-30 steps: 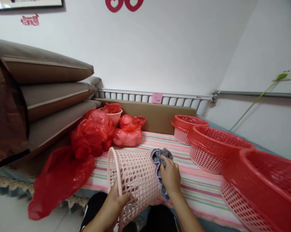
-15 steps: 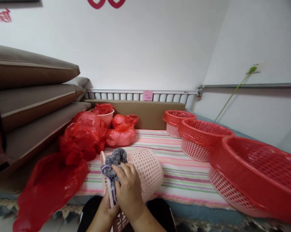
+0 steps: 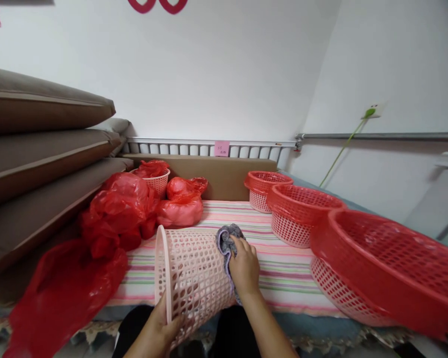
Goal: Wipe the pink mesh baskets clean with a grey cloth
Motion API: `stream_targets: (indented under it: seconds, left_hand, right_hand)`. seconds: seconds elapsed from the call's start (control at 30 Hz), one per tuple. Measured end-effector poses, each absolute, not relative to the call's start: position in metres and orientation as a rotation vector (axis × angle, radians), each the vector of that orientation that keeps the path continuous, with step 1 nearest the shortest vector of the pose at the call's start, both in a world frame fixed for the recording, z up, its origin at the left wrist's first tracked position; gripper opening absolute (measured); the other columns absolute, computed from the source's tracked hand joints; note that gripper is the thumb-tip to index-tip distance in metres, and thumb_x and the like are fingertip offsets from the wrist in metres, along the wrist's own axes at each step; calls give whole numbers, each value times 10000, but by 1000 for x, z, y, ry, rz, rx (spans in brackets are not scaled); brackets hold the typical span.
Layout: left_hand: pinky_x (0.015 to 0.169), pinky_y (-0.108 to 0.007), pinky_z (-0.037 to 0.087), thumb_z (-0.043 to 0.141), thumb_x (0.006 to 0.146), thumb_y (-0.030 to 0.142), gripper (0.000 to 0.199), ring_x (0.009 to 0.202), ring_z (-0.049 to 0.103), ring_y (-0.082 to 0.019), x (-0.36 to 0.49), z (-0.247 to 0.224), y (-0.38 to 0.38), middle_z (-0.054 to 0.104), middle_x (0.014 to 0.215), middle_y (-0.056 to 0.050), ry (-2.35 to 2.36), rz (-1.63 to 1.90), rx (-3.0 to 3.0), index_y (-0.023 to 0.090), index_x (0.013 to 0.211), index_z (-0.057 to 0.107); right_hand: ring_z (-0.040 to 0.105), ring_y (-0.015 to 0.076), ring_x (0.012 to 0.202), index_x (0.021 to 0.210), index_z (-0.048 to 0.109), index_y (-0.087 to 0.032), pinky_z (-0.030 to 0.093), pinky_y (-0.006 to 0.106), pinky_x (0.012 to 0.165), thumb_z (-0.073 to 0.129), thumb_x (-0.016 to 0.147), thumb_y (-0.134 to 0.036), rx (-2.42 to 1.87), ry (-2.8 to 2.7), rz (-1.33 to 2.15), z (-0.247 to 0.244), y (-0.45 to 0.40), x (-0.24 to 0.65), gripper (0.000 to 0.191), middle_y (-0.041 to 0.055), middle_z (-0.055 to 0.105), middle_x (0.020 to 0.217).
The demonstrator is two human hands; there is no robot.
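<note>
A pale pink perforated plastic basket [image 3: 197, 268] lies tilted on its side above my lap, its rim facing left. My left hand [image 3: 164, 318] grips the rim at the lower left, with the thumb on the outer wall. In my right hand [image 3: 245, 266] is a bunched grey cloth [image 3: 227, 238] with a purple edge. The cloth presses against the bottom end of the basket, and part of it hangs below my fingers.
Three pink baskets lined with red bags stand at right, the nearest basket [image 3: 380, 268] largest. Red plastic bags [image 3: 115, 209] are heaped at left beside stacked cushions [image 3: 41, 149]. Behind them is another small basket [image 3: 159, 185]. A striped sheet [image 3: 224, 214] covers the surface.
My right hand has moved the cloth rightward from the basket's rim to its bottom end. My left hand stays on the rim. The view has turned slightly right.
</note>
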State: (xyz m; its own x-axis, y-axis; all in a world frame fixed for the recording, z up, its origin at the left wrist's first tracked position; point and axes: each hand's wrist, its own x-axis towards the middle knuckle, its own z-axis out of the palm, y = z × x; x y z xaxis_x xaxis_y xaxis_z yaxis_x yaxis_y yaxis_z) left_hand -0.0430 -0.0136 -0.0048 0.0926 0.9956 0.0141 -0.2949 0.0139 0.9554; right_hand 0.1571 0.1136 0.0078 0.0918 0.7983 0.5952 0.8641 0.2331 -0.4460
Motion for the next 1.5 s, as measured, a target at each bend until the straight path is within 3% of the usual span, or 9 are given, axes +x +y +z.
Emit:
stream_targets:
  seconds: [0.17, 0.43, 0.53, 0.63, 0.93, 1.07, 1.2, 1.4, 1.5]
  left_hand:
    - [1049, -466, 350, 708, 735, 325, 597, 1177, 541, -317, -57, -13, -10, 628, 1246, -117, 888, 1268, 1059, 228, 1285, 496]
    - [994, -483, 403, 791, 543, 524, 743, 1131, 557, -360, -46, -16, -17, 712, 1088, -103, 842, 1291, 932, 235, 1195, 583]
    - [988, -501, 405, 770, 529, 578, 732, 1092, 581, -375, -47, -33, -12, 721, 1058, -120, 862, 1316, 965, 224, 1151, 615]
    - [1014, -507, 380, 773, 573, 520, 666, 1097, 582, -380, -48, -50, -5, 713, 1073, -139, 924, 1301, 1059, 214, 1145, 622]
    - [1061, -486, 333, 762, 621, 464, 820, 1188, 520, -363, -44, -30, -13, 646, 1207, -155, 985, 1291, 1048, 206, 1330, 440]
    - [1043, -460, 373, 723, 704, 326, 831, 1230, 486, -331, -48, 0, -4, 525, 1350, -158, 1044, 1417, 982, 202, 1397, 282]
    - [969, -473, 447, 661, 761, 290, 835, 1225, 488, -344, -49, 11, 0, 508, 1357, -175, 945, 1421, 865, 222, 1429, 164]
    - [1063, -440, 353, 687, 756, 298, 883, 1298, 403, -307, -51, -10, -1, 455, 1410, -152, 942, 1462, 908, 232, 1437, 129]
    - [1085, -449, 320, 707, 724, 315, 812, 1286, 417, -324, -54, -18, -1, 497, 1381, -136, 993, 1466, 958, 207, 1399, 270]
  right_hand:
    - [455, 243, 1056, 1160, 590, -193, 348, 371, 965, 457, 758, -81, -1408, -1747, -34, 20, 96, 116, 438, 65, 606, 1091]
    - [465, 232, 1015, 1154, 588, -281, 390, 392, 921, 486, 712, -38, -1111, -1920, 169, 50, 41, 34, 514, 35, 595, 1069]
    - [479, 227, 999, 1157, 586, -299, 407, 383, 892, 491, 709, -35, -1073, -1938, 133, 50, 39, 35, 529, 31, 607, 1061]
    - [497, 239, 1013, 1158, 594, -288, 414, 384, 875, 459, 723, -36, -1159, -1918, 8, 43, 58, 66, 521, 40, 613, 1100]
    - [528, 215, 957, 1153, 602, -206, 395, 305, 846, 450, 767, -66, -1614, -1671, -160, 3, 123, 171, 437, 60, 635, 1094]
    - [511, 223, 975, 1152, 602, -203, 379, 310, 874, 443, 765, -55, -1590, -1689, -184, -1, 114, 168, 444, 54, 632, 1091]
    - [511, 241, 969, 1157, 601, -178, 393, 338, 876, 448, 759, -69, -1602, -1677, -140, -1, 108, 163, 440, 67, 632, 1100]
    - [501, 260, 1035, 1146, 614, -198, 394, 398, 930, 451, 738, -77, -1434, -1720, -65, 12, 88, 122, 456, 70, 628, 1095]
    - [502, 255, 1046, 1131, 620, -245, 397, 413, 950, 450, 698, -42, -1263, -1784, 34, 25, 61, 82, 507, 52, 623, 1091]
